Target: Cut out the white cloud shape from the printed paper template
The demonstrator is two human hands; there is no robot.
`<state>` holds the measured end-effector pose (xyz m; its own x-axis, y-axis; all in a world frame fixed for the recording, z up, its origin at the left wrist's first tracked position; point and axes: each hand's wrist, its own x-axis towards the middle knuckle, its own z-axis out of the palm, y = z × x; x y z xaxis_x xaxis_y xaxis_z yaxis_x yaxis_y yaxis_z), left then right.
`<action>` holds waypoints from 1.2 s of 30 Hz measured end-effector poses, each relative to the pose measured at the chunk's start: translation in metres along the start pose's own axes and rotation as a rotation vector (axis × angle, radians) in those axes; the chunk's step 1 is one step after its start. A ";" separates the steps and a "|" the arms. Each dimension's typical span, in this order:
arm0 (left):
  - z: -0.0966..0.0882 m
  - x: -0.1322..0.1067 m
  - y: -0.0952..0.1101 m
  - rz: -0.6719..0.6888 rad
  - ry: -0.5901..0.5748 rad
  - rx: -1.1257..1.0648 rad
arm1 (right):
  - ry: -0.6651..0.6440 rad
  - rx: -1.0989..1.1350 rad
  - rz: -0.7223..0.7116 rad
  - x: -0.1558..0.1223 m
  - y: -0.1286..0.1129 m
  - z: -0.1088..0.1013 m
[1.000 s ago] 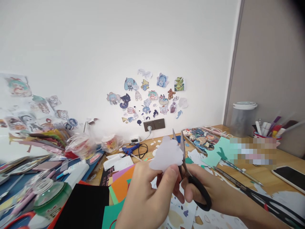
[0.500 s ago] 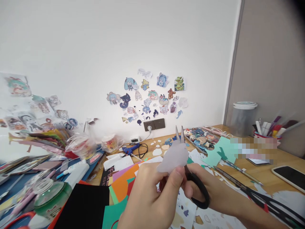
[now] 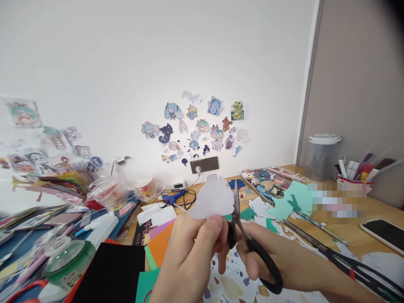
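Between thumb and fingers, my left hand (image 3: 195, 252) pinches a pale, rounded paper cutout (image 3: 214, 198) by its lower edge. The cutout is raised above the desk, plain on the side facing me. My right hand (image 3: 265, 248) grips a pair of scissors (image 3: 237, 210) with black handles, thumb and fingers in the loops. The blades point up, just right of the cutout's edge; they look close together. Below both hands lies a white sheet (image 3: 232, 275) with small coloured printed shapes, partly covered by my hands.
Coloured papers and a black sheet (image 3: 109, 271) lie left of my hands, beside a green bottle (image 3: 67, 259). A blue glue gun (image 3: 173, 196) rests behind. To the right are black-handled tongs or long scissors (image 3: 334, 254), a phone (image 3: 383, 235) and a pen holder (image 3: 353, 181).
My left hand has moved the cutout left and turned it. The scissors have come down slightly, away from behind the paper, and their blades, spread apart before, are now nearly together.
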<state>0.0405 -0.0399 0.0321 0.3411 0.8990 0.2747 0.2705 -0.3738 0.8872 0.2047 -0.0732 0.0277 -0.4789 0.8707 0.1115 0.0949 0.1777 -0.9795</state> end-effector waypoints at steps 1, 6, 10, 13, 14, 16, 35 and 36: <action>0.000 0.001 0.002 0.002 0.001 -0.014 | 0.002 -0.011 0.007 0.000 0.000 0.000; 0.000 0.001 0.006 0.036 -0.023 -0.067 | 0.073 -0.111 0.023 0.000 0.000 0.001; 0.000 0.001 0.002 0.042 0.036 0.066 | 0.076 -0.107 0.016 0.000 -0.002 0.002; -0.001 0.001 -0.003 0.024 0.027 0.081 | 0.067 -0.078 -0.024 0.000 -0.002 0.002; -0.001 0.001 -0.004 0.018 0.015 0.079 | 0.068 -0.082 -0.036 0.000 -0.002 0.002; -0.002 0.000 -0.004 0.006 0.008 0.084 | 0.074 -0.100 -0.046 0.000 -0.001 0.001; 0.003 -0.006 0.007 -0.087 0.152 0.066 | 0.080 -0.334 0.138 -0.001 -0.007 -0.008; 0.003 -0.007 0.009 -0.093 0.158 0.049 | 0.075 -0.335 0.152 -0.002 -0.009 -0.008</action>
<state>0.0436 -0.0498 0.0366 0.1678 0.9535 0.2502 0.3396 -0.2942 0.8934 0.2113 -0.0726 0.0375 -0.3732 0.9277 -0.0062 0.4464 0.1737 -0.8778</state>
